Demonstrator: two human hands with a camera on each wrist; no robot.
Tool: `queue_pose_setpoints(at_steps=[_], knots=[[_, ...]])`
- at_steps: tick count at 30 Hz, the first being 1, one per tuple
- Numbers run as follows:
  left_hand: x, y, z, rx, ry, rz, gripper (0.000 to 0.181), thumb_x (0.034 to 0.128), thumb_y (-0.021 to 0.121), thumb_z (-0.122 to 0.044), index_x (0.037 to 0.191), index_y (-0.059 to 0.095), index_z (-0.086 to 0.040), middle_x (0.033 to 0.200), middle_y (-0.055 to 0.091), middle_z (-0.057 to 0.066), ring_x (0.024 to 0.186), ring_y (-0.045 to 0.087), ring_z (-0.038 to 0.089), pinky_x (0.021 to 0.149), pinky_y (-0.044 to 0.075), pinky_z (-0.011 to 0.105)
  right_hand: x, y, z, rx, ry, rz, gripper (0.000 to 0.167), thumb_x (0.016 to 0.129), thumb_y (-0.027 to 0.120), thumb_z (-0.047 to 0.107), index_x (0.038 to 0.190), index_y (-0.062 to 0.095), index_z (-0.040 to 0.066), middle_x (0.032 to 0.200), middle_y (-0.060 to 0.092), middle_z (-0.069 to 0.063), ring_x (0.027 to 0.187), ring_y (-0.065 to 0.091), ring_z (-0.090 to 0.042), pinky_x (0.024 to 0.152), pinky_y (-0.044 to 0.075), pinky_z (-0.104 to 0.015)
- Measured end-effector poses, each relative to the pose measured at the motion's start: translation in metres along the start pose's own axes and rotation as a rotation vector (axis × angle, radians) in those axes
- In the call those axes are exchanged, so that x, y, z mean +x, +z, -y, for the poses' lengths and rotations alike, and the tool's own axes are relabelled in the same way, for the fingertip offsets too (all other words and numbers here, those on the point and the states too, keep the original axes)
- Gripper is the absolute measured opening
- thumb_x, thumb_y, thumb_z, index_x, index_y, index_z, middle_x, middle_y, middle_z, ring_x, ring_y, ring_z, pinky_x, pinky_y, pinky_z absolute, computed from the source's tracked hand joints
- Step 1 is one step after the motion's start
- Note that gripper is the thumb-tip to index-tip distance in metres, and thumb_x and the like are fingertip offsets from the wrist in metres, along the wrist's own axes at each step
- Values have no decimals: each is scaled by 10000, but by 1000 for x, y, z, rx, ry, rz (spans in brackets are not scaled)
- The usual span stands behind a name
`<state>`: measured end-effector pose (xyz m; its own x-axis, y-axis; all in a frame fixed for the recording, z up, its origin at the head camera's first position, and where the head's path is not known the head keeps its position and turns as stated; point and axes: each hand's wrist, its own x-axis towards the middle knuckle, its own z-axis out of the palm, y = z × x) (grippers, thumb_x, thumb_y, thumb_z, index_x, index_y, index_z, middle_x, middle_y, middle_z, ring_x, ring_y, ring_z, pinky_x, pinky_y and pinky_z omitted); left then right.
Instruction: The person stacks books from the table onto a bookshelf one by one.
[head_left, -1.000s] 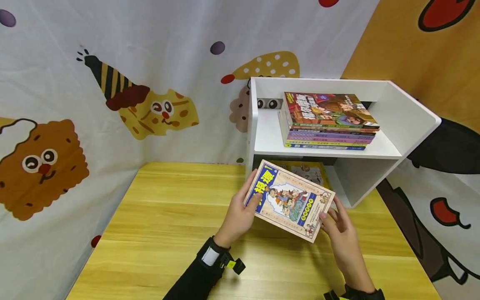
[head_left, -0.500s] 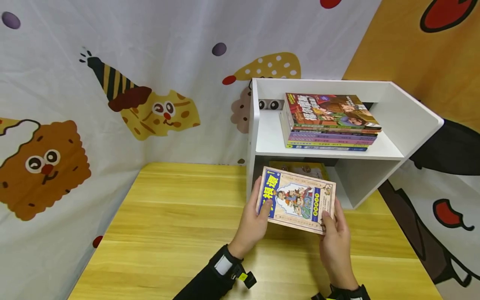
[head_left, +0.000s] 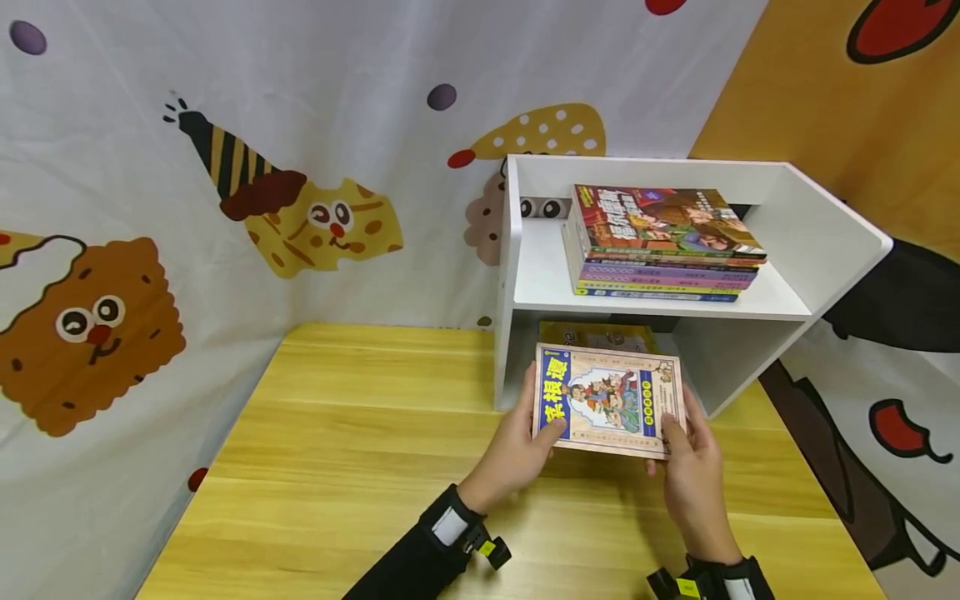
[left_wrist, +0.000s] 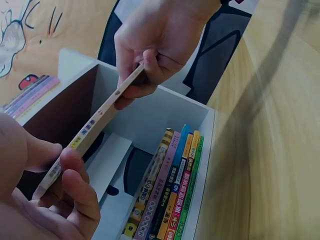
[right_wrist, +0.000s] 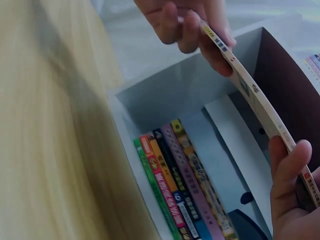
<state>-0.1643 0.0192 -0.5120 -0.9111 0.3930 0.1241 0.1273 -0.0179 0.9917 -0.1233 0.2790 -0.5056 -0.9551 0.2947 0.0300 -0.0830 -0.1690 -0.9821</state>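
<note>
A thin paperback book (head_left: pixel 592 437) with a cream border, blue title strip and cartoon figures is held in the air before the white shelf's lower compartment. My left hand (head_left: pixel 517 450) grips its left end, thumb on the cover. The right hand (head_left: pixel 696 479) pinches the opposite end, with its thumb on the front and fingers behind. Seen edge-on in the left wrist view, the book's spine (left_wrist: pixel 97 116) is slightly bowed. Below it, inside the compartment, lies a stack of several books (left_wrist: pixel 167 187) with coloured spines; the head view shows only part of its yellow top cover (head_left: pixel 600 335).
The white two-level shelf (head_left: pixel 660 310) stands on the wooden table (head_left: pixel 360 467) at the back right. Another pile of books (head_left: pixel 667 221) lies flat on its upper level. A printed cloth (head_left: pixel 337 83) hangs behind the table.
The book has swung from a slant to nearly level with the shelf's edge and shifted slightly right. Both hands have moved with it, keeping hold of its ends.
</note>
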Motion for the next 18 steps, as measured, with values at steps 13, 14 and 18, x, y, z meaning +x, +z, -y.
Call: queue_pose_setpoints(at_steps=[13,14,18], knots=[[35,-18,-12,5,2,31,884,1095,686,-102,1779,185,-355,1300,754,89,624,667,195,517,567,272,35,-18,18,-248,28,140,734,1185,502,323,1798,116,208,1274,694,131,712,685,-129,526,570,-274],[38,-17,-11,8,-11,23,874,1087,699,-100,1778,214,-326,1292,753,87,630,678,202,530,587,282,38,-20,18,-268,41,145,741,1187,499,323,1799,102,199,1257,699,153,706,683,-126,535,572,-277],[44,-14,-2,13,-69,-18,828,1058,745,-103,1759,311,-188,1246,766,91,636,715,222,574,645,341,48,-27,17,-289,102,159,774,1188,502,295,1796,52,134,1126,751,192,638,658,-121,553,578,-277]])
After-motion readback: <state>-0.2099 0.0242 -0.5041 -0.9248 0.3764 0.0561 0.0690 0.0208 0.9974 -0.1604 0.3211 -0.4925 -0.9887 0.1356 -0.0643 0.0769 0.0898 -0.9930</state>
